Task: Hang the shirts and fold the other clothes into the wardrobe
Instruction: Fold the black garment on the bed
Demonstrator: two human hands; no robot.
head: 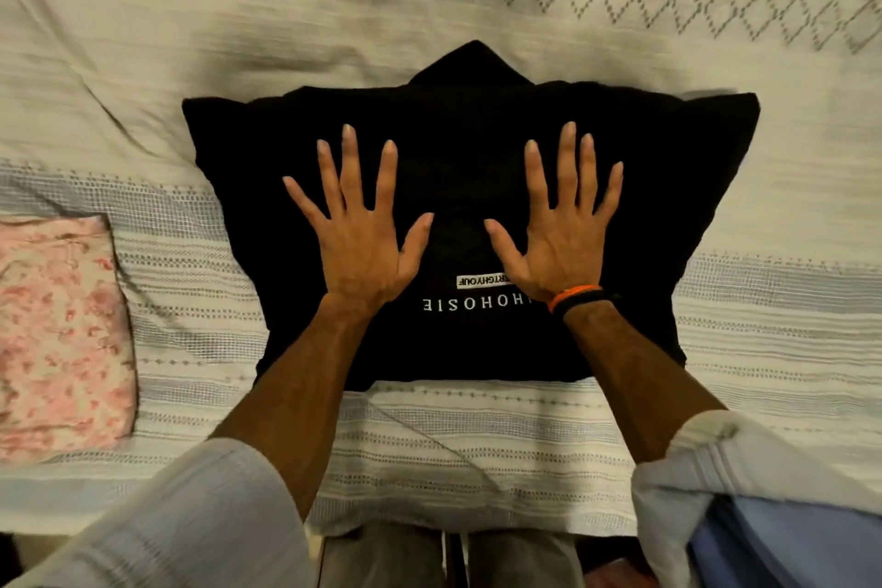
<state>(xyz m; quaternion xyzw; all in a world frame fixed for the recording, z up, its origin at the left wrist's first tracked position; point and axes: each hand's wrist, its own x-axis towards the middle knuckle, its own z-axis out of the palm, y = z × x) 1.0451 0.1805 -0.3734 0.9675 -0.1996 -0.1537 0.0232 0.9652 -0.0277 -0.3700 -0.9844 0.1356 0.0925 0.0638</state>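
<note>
A black garment (458,148) with white lettering lies folded into a rough rectangle on the bed, a dark point sticking out at its far edge. My left hand (358,229) presses flat on its left half, fingers spread and straight. My right hand (563,224) presses flat on its right half in the same way, with orange and black bands at the wrist. Neither hand holds anything.
The bed is covered by a cream and pale blue woven bedspread (477,434). A folded pink floral cloth (62,339) lies at the left. A pale blue fabric (782,544) sits at the bottom right, below my right sleeve.
</note>
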